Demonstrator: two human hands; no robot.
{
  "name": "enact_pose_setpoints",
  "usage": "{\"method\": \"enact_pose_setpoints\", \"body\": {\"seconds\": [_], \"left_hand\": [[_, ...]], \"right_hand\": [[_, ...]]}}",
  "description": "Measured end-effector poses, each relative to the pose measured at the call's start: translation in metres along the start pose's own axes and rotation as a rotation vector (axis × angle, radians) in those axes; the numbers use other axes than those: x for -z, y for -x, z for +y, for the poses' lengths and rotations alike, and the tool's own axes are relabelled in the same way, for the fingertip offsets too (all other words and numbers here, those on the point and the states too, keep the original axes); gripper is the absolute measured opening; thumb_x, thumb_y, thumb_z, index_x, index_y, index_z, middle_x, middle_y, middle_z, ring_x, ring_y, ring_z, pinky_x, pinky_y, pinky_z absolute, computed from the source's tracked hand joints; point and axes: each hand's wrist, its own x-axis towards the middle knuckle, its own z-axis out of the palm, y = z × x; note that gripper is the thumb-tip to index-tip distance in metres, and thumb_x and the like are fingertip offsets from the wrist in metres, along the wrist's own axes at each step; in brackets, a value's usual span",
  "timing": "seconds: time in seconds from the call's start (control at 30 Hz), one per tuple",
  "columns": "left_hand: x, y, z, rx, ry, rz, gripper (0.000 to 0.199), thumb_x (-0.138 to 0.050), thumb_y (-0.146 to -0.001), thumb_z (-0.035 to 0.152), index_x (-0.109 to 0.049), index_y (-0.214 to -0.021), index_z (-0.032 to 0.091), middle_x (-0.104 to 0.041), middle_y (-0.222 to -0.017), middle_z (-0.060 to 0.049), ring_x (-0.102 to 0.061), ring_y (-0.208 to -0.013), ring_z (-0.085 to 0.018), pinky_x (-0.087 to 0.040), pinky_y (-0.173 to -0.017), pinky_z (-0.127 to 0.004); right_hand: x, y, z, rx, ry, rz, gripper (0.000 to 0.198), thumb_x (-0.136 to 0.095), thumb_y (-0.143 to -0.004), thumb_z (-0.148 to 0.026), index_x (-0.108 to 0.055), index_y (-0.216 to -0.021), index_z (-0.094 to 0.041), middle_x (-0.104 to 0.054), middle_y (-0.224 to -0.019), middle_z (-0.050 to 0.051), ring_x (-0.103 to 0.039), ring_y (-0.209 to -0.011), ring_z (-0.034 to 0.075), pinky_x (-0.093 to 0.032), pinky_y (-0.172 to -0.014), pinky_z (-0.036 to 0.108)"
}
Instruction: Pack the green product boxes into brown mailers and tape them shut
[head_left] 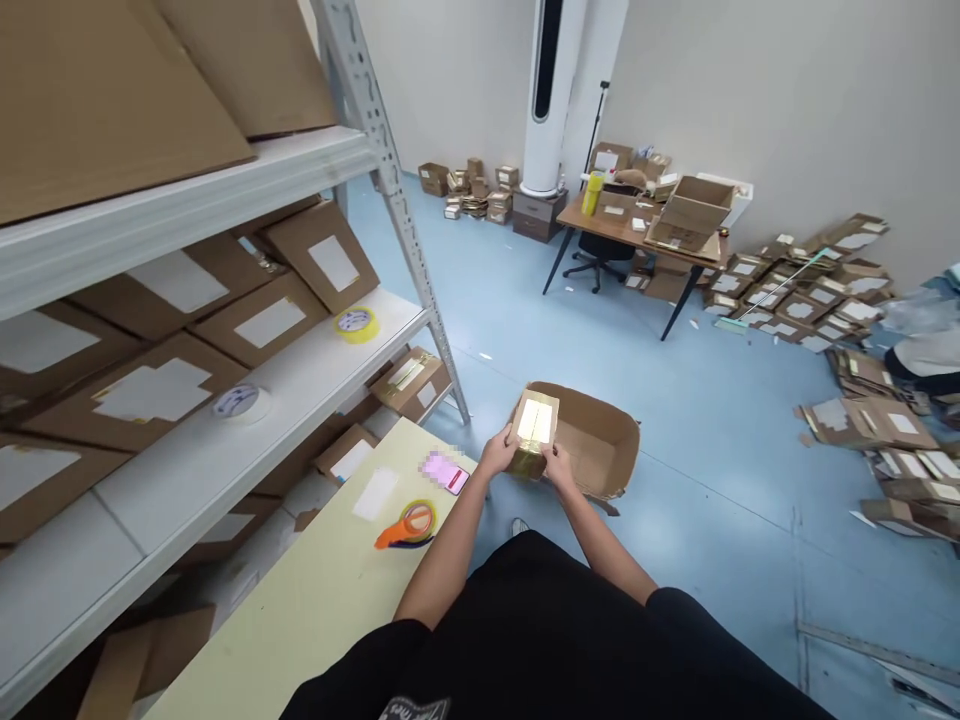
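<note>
A small taped cardboard box with a white label on top is held between my two hands. My left hand grips its left side, and my right hand grips the right side near the lower corner. Behind and below it, a larger open cardboard carton rests on the floor; the held box hides its left part. On the table to my left lie an orange tape dispenser, a phone with a lit screen and a white paper slip.
The pale yellow table stands beside a metal shelf rack loaded with boxes. Tape rolls, one yellow and one white, sit on the rack. A wooden desk stands farther back. Stacked cardboard lines the right wall.
</note>
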Motion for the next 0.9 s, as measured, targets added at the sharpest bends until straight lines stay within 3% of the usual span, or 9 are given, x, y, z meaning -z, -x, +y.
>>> {"method": "enact_pose_setpoints", "body": {"seconds": [0.1, 0.2, 0.43, 0.67, 0.9], "left_hand": [[-0.003, -0.039, 0.026, 0.012, -0.053, 0.04, 0.064, -0.073, -0.086, 0.041, -0.061, -0.143, 0.016, -0.06, -0.15, -0.015, -0.048, -0.146, -0.031, -0.036, -0.121, -0.039], [0.01, -0.061, 0.047, -0.001, -0.094, 0.11, 0.068, -0.07, -0.09, 0.04, -0.054, -0.15, 0.014, -0.047, -0.161, -0.017, -0.037, -0.154, -0.03, -0.028, -0.127, -0.039], [0.052, -0.049, 0.061, -0.076, -0.101, 0.336, 0.047, -0.063, -0.095, 0.033, -0.064, -0.14, 0.021, -0.064, -0.145, -0.011, -0.057, -0.137, -0.026, -0.042, -0.118, -0.042], [0.092, -0.007, 0.049, -0.052, -0.051, 0.447, 0.045, -0.065, -0.093, 0.031, -0.066, -0.137, 0.022, -0.067, -0.139, -0.011, -0.063, -0.128, -0.027, -0.05, -0.108, -0.042], [0.155, 0.094, 0.014, -0.079, 0.036, 0.598, 0.046, -0.062, -0.095, 0.032, -0.063, -0.14, 0.023, -0.062, -0.148, -0.011, -0.058, -0.135, -0.026, -0.05, -0.108, -0.041]], "right_hand": [[0.019, -0.035, -0.02, -0.062, -0.048, 0.032, 0.053, -0.057, -0.089, -0.038, -0.066, -0.136, -0.014, -0.075, -0.125, 0.015, -0.07, -0.114, 0.03, -0.056, -0.09, 0.034], [0.031, -0.063, -0.047, -0.047, -0.069, 0.056, 0.063, -0.061, -0.089, -0.039, -0.057, -0.147, -0.014, -0.07, -0.133, 0.017, -0.067, -0.122, 0.03, -0.056, -0.093, 0.034], [0.026, -0.08, -0.097, 0.081, -0.258, -0.005, 0.06, -0.066, -0.085, -0.04, -0.061, -0.143, -0.023, -0.07, -0.136, 0.012, -0.063, -0.129, 0.029, -0.05, -0.109, 0.042], [-0.031, -0.052, -0.13, 0.239, -0.227, -0.204, 0.057, -0.064, -0.086, -0.041, -0.062, -0.14, -0.021, -0.068, -0.138, 0.015, -0.062, -0.13, 0.031, -0.05, -0.109, 0.047], [-0.129, 0.035, -0.156, 0.45, -0.121, -0.471, 0.052, -0.062, -0.087, -0.04, -0.064, -0.136, -0.024, -0.064, -0.145, 0.012, -0.062, -0.13, 0.032, -0.054, -0.102, 0.048]]}}
